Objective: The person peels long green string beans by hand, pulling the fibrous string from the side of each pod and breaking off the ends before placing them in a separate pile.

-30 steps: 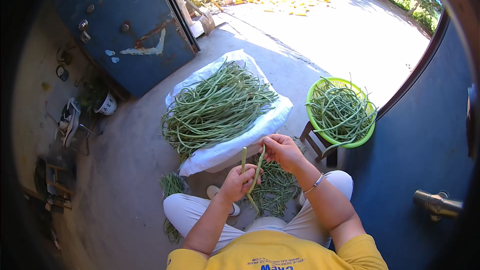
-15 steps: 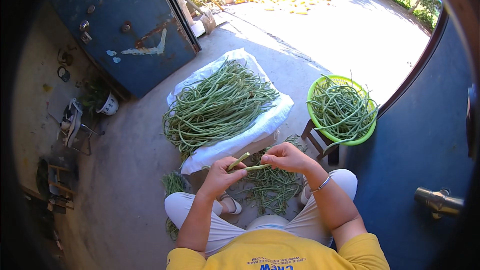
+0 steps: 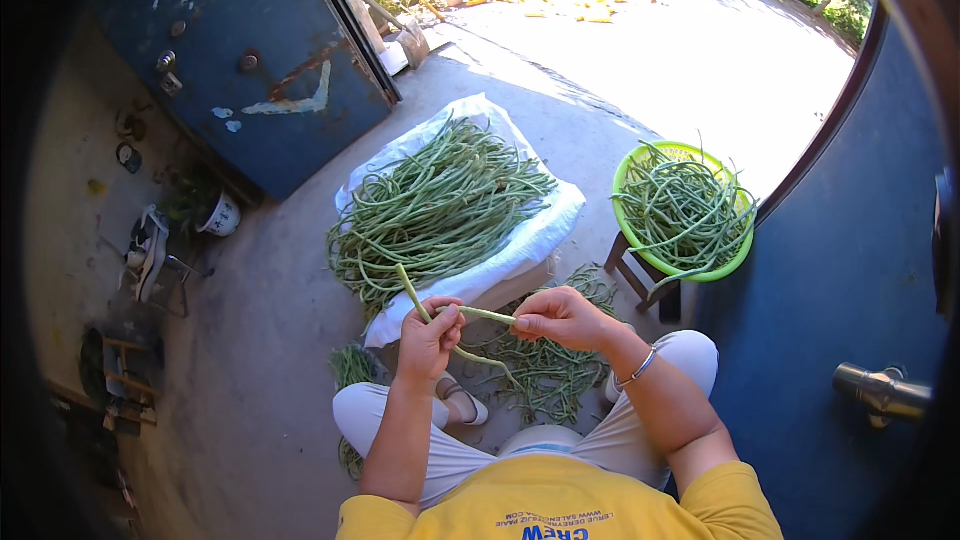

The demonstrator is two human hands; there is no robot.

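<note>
- In the head view, the yardlong bean (image 3: 488, 316) lay in front of the person, above the lap, spanning the space between both hands.
- The left hand (image 3: 430, 336) was closed around green lengths, thumb pressed over them; one end stuck up past the fingers and another hung down and curved toward the right. Whether these were one bean or several could not be told.
- The right hand (image 3: 565, 320) pinched the far end of the span between thumb and fingers.
- The bean probably weighed next to nothing. The raised end looked straight and fairly stiff, while the hanging one sagged, so it likely flexed a little and would snap under a sharp bend.
- Its skin seemed smooth, perhaps slightly slippery; a light thumb-and-finger pinch near the end, with the other hand close by, seemed the surest hold, since hard squeezing could bruise it.
- Beyond the hands, a bean heap (image 3: 440, 205) lay on a white liner (image 3: 540, 235); its long strands crossed and would probably tangle if tugged from the middle.
- To the right, a lime-green basket (image 3: 746, 252) on a dark stool (image 3: 632, 285) held more beans.
- Shorter-looking scraps (image 3: 556, 372) lay on the floor between the feet.
</note>
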